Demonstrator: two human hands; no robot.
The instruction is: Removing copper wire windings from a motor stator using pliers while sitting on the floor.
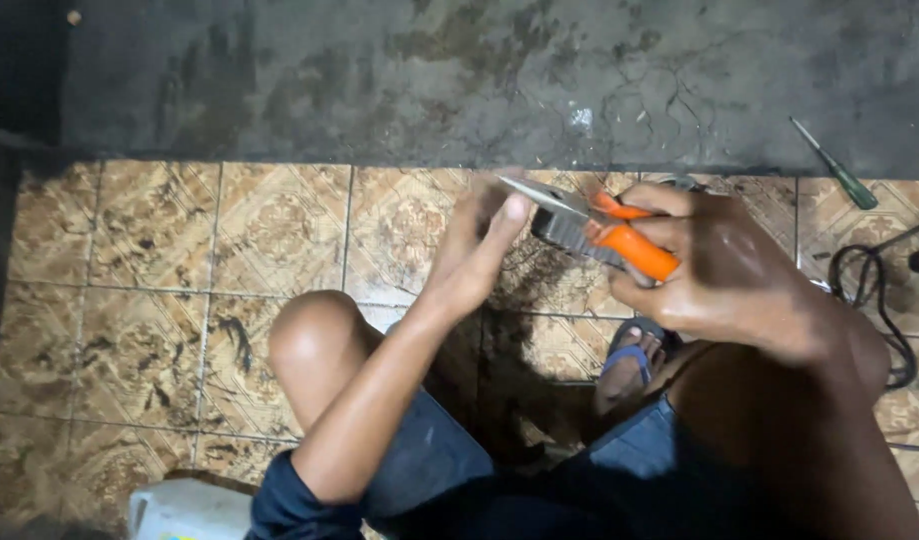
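While clasped shut around orange-handled pliers (619, 240), right hand (724, 265) sits above a sandalled foot (627, 360); left hand (474, 255), fingers loosely extended, touches the plier tip. Beyond: patterned floor tiles (159, 260), green screwdriver (834, 165), black cable (874, 290), white container (189, 510).

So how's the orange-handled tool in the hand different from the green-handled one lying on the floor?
The orange-handled cutters are gripped in the right hand, with the left hand at their blade; the green-handled screwdriver lies untouched on the floor. The cutters have two thick handles and flat blades; the screwdriver has one thin handle and a narrow shaft. Both are hand tools.
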